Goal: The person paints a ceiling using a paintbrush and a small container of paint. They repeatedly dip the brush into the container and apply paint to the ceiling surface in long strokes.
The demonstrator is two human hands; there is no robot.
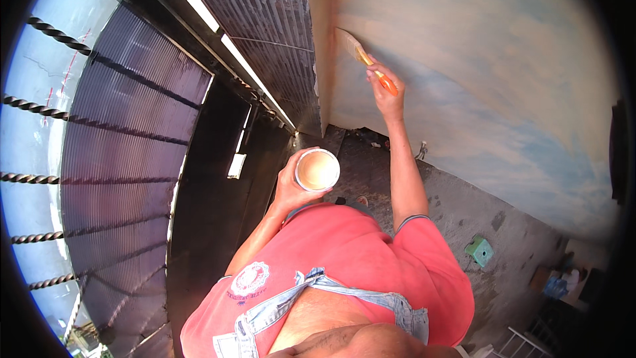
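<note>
My right hand (386, 90) is raised to the wall, its fingers wrapped round the orange and yellow handle of a flat paintbrush (361, 54). The brush's pale bristles touch or come very close to the wall near the corner strip. Under them the wall (464, 79) is streaked in cream and light blue. Lower and to the left, my left hand (291, 189) grips a round white cup (317, 170) from its side. Cream-coloured paint shows inside the cup.
A dark corrugated metal panel (271, 26) meets the painted wall at the corner. Twisted metal bars (126, 126) cross a ribbed sheet on the left. On the grey floor stands a green stool (479, 251), and a white metal rack (523, 345) is at the lower right.
</note>
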